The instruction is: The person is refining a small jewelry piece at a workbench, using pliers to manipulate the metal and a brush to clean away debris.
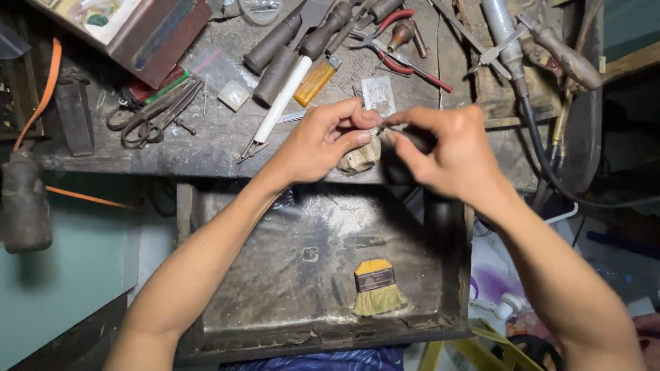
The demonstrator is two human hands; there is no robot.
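Where both hands meet above the counter (206,148) edge, the left hand (320,141) and right hand (447,148) each pinch closed on one tiny workpiece (380,128), too small to identify, just over a worn wooden peg (359,158). Counter: dark, scuffed, dusty, cluttered with scissors (155,113), files (302,45), red pliers (399,48), an orange lighter (316,81). Below: a grimy tray (302,254) holding a yellow brush (377,287). Left: an orange strap (45,89).

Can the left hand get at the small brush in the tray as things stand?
Probably yes: the brush lies alone on the tray floor, nothing over it. But the left hand is pinching a small piece.
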